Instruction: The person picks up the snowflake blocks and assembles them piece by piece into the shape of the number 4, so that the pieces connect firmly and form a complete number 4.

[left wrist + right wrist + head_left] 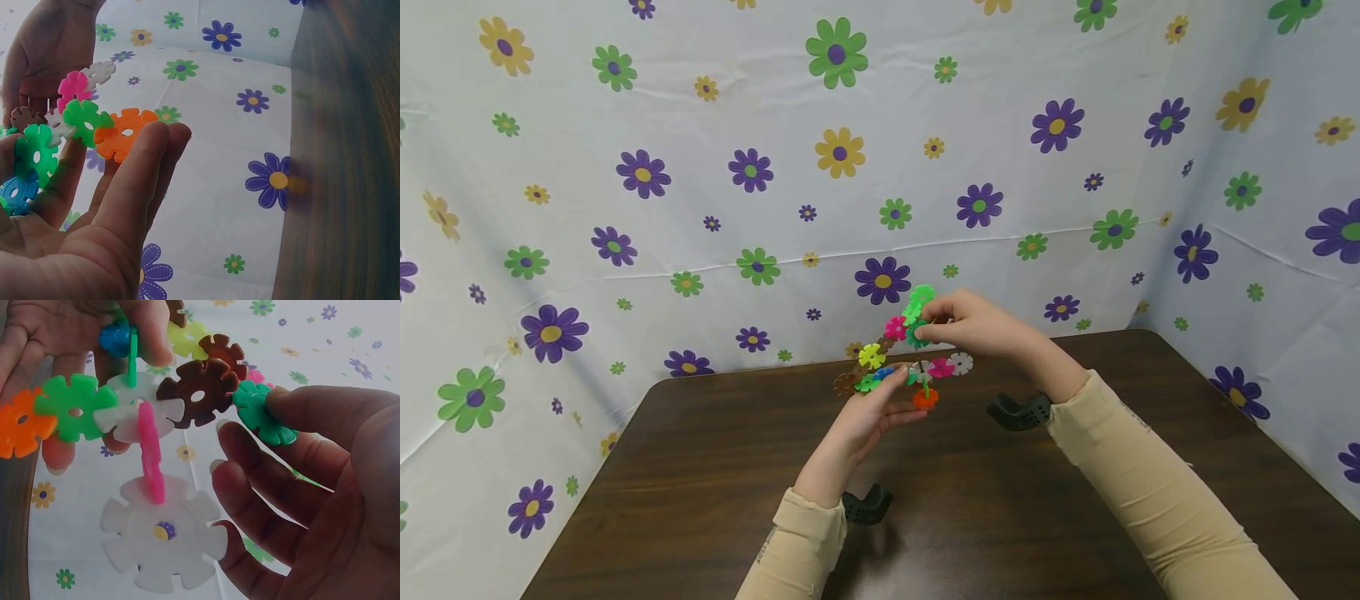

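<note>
A chain of interlocking flower-shaped plastic discs is held above the table between both hands. My left hand [867,419] supports it from below, its thumb over a blue disc [19,192] and its fingers under an orange disc [125,132]. My right hand [973,323] pinches a teal green disc [261,412] between thumb and fingers. That disc meets a brown disc [199,394]. A white disc [164,532] hangs from a pink disc [150,453] on the near side. In the head view, bright green discs [922,294] rise at the top and a yellow disc [871,357] sits leftward.
The dark brown wooden table [715,475] lies beneath both hands. Behind it and to the right hangs a white cloth [692,225] printed with flowers. Black wrist mounts [1018,412] stick out below both wrists, close over the tabletop.
</note>
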The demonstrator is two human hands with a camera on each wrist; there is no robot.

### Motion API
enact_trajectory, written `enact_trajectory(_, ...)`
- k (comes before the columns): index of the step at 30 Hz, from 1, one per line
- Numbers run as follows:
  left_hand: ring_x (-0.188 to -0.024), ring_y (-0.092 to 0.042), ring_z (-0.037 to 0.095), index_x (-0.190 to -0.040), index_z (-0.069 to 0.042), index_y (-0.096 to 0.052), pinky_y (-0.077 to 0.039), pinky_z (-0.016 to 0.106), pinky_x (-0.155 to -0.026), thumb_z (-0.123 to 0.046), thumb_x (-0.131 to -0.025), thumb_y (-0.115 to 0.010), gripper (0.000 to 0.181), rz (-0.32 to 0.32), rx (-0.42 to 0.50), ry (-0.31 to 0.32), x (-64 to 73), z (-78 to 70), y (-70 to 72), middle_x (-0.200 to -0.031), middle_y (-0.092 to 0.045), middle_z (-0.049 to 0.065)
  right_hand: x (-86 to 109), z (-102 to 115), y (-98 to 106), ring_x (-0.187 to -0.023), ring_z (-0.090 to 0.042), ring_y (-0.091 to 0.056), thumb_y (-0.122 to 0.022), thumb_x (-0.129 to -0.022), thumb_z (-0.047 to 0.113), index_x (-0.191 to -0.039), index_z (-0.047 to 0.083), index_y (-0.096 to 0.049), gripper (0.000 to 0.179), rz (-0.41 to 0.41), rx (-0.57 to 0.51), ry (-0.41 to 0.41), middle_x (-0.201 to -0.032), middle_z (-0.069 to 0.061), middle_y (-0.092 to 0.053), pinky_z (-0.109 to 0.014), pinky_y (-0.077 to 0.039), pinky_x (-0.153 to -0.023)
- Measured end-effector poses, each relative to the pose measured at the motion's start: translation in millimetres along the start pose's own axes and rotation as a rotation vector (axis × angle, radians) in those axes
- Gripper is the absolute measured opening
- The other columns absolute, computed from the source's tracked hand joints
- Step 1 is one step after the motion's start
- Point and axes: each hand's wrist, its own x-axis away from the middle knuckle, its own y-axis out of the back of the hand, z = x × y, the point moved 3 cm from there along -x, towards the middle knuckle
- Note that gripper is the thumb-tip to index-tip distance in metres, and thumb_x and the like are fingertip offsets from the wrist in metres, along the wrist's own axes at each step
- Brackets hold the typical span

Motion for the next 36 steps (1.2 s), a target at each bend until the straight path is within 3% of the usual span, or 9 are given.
enact_trajectory(8,-0.107,-0.064,0.032,-0.148,0.0,-0.03,-0.044,0.042,-0.099,-0.042,-0.097,-0.057,0.072,-0.003,0.0,0.006,-0.4,0.6,0.2,-0.155,-0.028,0.013,-0.3,3.6,-2.1,-0.058,-0.017,-0.041,-0.062,-0.094,0.016,-0.085,0.001,-0.065,0.018,-0.02,-0.016,-0.011,-0.07,-0.004,-0.052,-0.027,-0.035,-0.051)
enact_trajectory(16,-0.11,-0.063,0.031,-0.15,-0.001,-0.026,-0.025,0.051,-0.111,-0.045,-0.096,-0.057,0.076,-0.001,-0.02,0.025,0.9,0.5,0.4,-0.155,-0.029,0.011,-1.3,4.3,-2.7,-0.057,-0.016,-0.042,-0.063,-0.094,0.016,-0.087,0.002,-0.068,0.016,-0.025,-0.019,-0.021,-0.07,-0.009,-0.053,-0.027,-0.037,-0.052)
enact_trajectory(25,-0.11,-0.062,0.032,-0.15,-0.001,-0.027,-0.026,0.05,-0.11,-0.044,-0.096,-0.057,0.075,-0.002,-0.023,0.024,1.5,0.9,0.8,-0.155,-0.03,0.012,-0.4,5.7,-4.1,-0.056,-0.016,-0.043,-0.064,-0.094,0.014,-0.087,0.003,-0.069,0.014,-0.008,0.025,-0.005,-0.067,-0.003,-0.052,-0.027,-0.038,-0.051)
enact_trajectory(29,-0.109,-0.063,0.033,-0.15,-0.001,-0.027,-0.035,0.047,-0.106,-0.043,-0.096,-0.057,0.074,0.0,-0.009,0.01,1.2,0.6,0.8,-0.155,-0.029,0.011,0.6,8.1,-5.3,-0.054,-0.015,-0.043,-0.064,-0.093,0.014,-0.09,0.004,-0.071,0.012,-0.006,0.062,0.025,-0.068,0.0,-0.056,-0.028,-0.038,-0.051)
enact_trajectory(36,-0.107,-0.064,0.03,-0.15,-0.002,-0.029,-0.027,0.051,-0.11,-0.044,-0.096,-0.056,0.074,0.0,-0.016,0.017,0.9,0.3,0.9,-0.155,-0.029,0.013,2.2,2.5,-8.2,-0.065,-0.018,-0.051,-0.067,-0.091,0.01,-0.095,0.003,-0.072,0.009,-0.072,0.08,0.05,-0.077,-0.002,-0.063,-0.032,-0.048,-0.062)
